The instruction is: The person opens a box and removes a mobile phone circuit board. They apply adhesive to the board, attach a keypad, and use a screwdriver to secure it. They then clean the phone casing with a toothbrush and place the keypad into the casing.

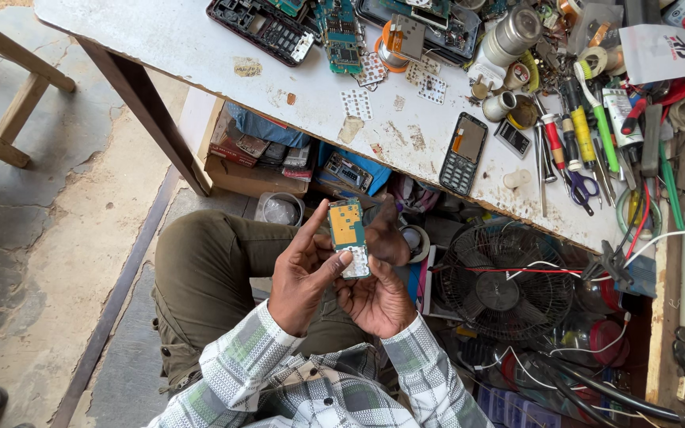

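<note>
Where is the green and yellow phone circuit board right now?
In the head view, the green and yellow phone circuit board is at centre frame, held upright between the left hand and right hand, above the person's lap, below the white workbench edge.

A small phone-repair workshop: the worn white table [200, 55] across the top of the frame carries opened phones [463, 153], bare circuit boards [342, 36], screwdrivers [576, 131] and scissors [582, 189], with a fan [501, 285] and tangled wires [596, 349] at lower right.
</note>
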`<state>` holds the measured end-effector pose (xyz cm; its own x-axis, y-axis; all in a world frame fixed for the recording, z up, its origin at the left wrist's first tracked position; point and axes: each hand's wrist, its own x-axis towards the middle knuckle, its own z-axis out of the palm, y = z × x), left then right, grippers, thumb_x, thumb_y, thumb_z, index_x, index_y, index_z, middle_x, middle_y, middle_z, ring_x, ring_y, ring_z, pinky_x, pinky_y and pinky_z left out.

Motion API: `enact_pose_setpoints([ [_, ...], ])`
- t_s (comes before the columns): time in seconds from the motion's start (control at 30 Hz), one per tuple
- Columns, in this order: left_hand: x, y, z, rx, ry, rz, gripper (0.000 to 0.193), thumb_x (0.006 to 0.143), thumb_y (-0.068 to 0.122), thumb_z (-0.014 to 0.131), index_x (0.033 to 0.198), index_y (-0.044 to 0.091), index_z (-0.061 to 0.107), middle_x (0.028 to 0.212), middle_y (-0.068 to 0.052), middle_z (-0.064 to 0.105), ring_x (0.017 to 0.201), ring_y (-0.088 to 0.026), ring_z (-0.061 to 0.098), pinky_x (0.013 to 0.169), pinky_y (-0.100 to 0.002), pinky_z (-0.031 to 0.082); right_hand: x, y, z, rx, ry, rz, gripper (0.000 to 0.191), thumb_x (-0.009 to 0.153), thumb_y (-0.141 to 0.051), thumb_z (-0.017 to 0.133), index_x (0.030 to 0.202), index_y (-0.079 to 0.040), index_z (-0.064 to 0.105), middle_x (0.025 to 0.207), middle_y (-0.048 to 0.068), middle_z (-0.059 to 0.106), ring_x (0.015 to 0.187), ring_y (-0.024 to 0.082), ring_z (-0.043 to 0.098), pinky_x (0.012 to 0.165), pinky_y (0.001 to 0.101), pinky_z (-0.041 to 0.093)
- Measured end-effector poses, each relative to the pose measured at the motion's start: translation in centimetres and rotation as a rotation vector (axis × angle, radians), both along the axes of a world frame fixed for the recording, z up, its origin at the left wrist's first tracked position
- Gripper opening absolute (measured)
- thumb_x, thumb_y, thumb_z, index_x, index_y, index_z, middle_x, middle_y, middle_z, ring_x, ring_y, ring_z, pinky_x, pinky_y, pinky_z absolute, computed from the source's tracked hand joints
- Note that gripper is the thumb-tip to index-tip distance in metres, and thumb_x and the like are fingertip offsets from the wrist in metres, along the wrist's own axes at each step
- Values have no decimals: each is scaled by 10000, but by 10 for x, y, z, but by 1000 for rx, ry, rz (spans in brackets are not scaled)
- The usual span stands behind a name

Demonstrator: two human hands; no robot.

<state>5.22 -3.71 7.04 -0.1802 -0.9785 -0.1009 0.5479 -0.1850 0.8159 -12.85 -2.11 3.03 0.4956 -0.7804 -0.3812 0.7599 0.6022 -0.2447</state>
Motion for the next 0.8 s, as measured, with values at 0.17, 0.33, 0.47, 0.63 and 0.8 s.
enact_pose_setpoints([
  [0.17,4,5,16,-135,-14,166,765,959,-49,682,1632,56,334,1080,-77,684,985,-125,685,836,-273,600,13,-13,14,-74,-18,24,476,947,-260,740,1324,0,611,1116,119,741,975,234,751,858,367,641],
  [0.33,23,5,42,-196,-71,317,718,988,-61,636,1628,50,331,1122,-68,680,999,-115,683,825,-255,596,33,-42,31,-100,-101,138,381,1035,-255,692,1301,4,607,1125,119,738,1002,251,753,925,420,632],
  [0.47,37,2,54,-231,-97,360,728,986,-41,636,1626,57,303,1158,-75,676,1029,-128,695,834,-274,619,50,-53,45,-192,-69,185,348,1032,-256,666,1279,-13,632,1142,140,740,1005,285,750,885,411,620],
  [0.63,55,-9,49,-239,-229,353,798,959,27,710,1642,57,299,1343,-57,592,1156,-149,611,961,-288,543,66,-51,68,-564,433,18,372,989,-243,707,1238,32,675,1215,138,718,1123,243,702,1000,402,612],
  [0.8,76,-23,33,-260,135,52,814,927,124,773,1623,57,356,1471,-109,598,1281,-195,615,1076,-335,540,60,-36,93,-1317,1517,-366,257,905,-176,832,1130,-64,773,1233,95,712,1137,228,707,933,372,604],
])
